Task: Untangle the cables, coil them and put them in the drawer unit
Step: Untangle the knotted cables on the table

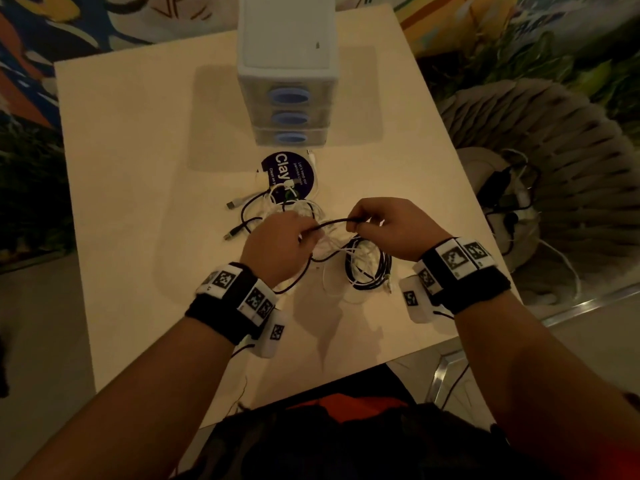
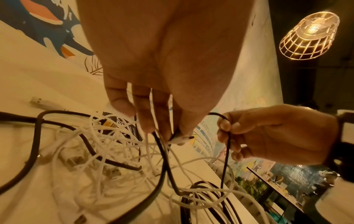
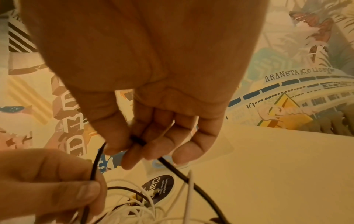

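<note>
Head view shows us holding a short span of black cable (image 1: 332, 222) stretched between our two hands, above a pale counter (image 1: 138, 168). Our left hand (image 1: 277, 244) has its fingers curled and pinches one end of that span, along with a white connector tip seen from the left wrist view; our right hand (image 1: 391, 226) has its fingertips pressed together on the other end, where the cable bends into a small loop. From there the black cable drops down into the tangle of cables (image 1: 298, 216) lying on the counter beneath and beyond our hands, a mix of thin white leads and darker ones with several USB plugs sticking out to the left. Just below our right hand lies a rough coil (image 1: 369, 268) of black and white cable, flat on the counter. Part of the tangle lies over a round dark sticker (image 1: 289, 173) printed with white lettering. Beyond the sticker, near the far edge of the counter, stands the drawer unit (image 1: 287, 74), white with three stacked drawers, each with a blue oval handle; all three look closed. Both our wrists wear black bands carrying white blocks with printed square markers. Off the counter to the right, more cords lie on a grey woven seat (image 1: 540, 140).
</note>
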Demonstrator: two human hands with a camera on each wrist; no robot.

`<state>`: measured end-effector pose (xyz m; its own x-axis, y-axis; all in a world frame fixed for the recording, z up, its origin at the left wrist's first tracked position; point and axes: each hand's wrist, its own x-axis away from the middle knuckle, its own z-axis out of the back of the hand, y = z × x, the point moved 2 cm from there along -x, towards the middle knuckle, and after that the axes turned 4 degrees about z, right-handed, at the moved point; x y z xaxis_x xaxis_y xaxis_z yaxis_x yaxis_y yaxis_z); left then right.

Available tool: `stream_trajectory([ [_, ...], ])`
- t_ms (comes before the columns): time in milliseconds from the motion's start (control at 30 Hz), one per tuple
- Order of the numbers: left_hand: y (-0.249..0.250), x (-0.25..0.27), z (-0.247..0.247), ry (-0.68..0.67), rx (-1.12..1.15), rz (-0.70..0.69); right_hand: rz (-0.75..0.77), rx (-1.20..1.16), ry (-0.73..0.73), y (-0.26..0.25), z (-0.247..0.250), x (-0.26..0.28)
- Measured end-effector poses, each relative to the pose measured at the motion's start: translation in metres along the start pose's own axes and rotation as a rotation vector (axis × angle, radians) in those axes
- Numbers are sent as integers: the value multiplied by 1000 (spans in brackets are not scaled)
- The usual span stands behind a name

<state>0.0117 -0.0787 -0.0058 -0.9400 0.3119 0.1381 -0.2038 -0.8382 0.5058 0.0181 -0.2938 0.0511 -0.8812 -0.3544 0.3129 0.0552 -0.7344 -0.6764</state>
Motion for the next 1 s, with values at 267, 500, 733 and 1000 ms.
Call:
stream_trajectory([
  [267,14,-6,6,92,123,-123,310,173,132,-18,3,-13],
  [500,-17,13,-24,-113,-25,34,257,21,193,-17,17,-8],
  [733,-11,21,-16,42,-34,-44,8,-46,300,15,14,-5],
  [1000,-2,21,-12,58,-27,-57,213,125,674,-17,28,13],
])
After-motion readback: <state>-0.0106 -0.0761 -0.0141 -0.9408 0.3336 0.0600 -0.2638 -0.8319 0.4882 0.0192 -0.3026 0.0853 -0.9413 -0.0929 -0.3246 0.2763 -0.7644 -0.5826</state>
